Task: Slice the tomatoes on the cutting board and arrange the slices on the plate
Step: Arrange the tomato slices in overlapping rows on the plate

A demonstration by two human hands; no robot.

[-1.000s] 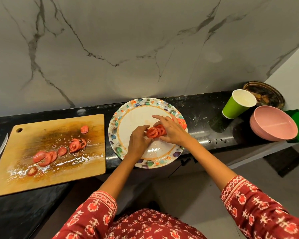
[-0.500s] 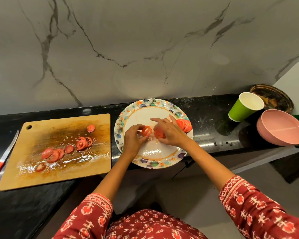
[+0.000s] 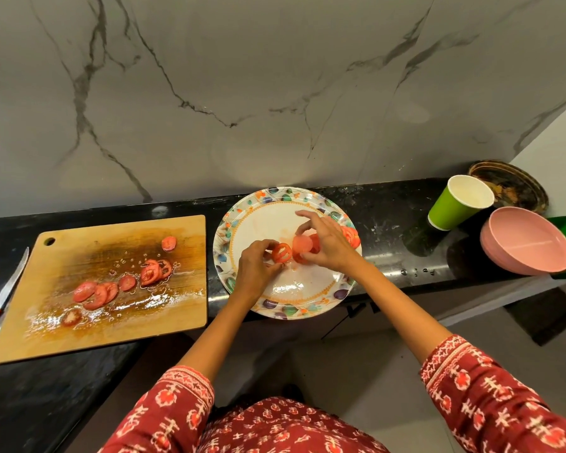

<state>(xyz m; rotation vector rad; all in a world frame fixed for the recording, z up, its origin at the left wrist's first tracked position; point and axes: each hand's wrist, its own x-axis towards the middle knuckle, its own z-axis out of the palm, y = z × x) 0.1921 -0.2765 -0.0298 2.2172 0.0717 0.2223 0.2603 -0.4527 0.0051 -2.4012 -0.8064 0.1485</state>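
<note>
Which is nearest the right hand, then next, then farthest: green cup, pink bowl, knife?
From the right hand:
1. Green cup, to its right on the counter.
2. Pink bowl, further right.
3. Knife, far left, beyond the board.

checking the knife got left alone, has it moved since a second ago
No. The knife lies just off the left edge of the cutting board, as before; its shift in the picture matches the board's, so only the camera moved.

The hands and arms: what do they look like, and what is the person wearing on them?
Both hands, left hand and right hand, are bare: no gloves, and no rings or bracelets that I can make out. The forearms are uncovered. The sleeves, left sleeve and right sleeve, are dark red cloth with a white and lighter red woven-looking print, and a patterned band runs along each cuff.
</note>
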